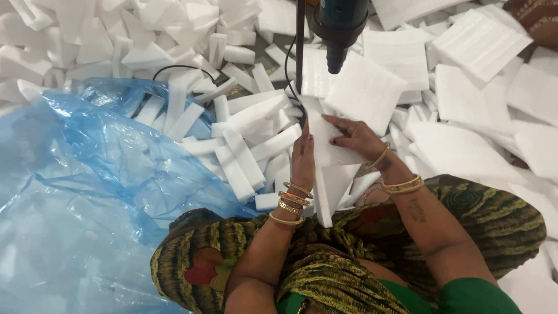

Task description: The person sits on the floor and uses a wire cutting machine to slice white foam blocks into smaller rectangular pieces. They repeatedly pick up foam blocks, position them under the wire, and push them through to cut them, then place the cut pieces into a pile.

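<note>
White foam piece (pixel 328 168) gripped between both hands (pixel 331 148), blue plastic bag (pixel 87 186) alongside, foam offcuts (pixel 244 139) heaped around.

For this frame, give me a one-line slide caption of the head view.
Both hands, left hand and right hand, press a white foam piece below a hanging dark tool, beside a blue plastic bag.
</note>
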